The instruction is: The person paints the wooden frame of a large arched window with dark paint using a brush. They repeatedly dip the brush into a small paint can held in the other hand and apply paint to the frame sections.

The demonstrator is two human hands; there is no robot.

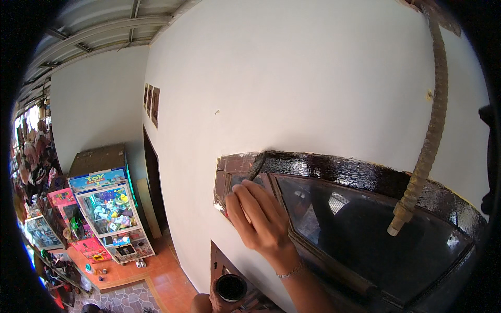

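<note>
Head view: right hand grips a paintbrush, fingers closed round its handle. Brush axis runs up from the fingertips, bristles on the window frame at its upper left corner. Left hand, low, clasps a paint can.

Claw machine, hanging ribbed hose

An orange tiled floor carries a claw machine and, seemingly, bottles.
</note>
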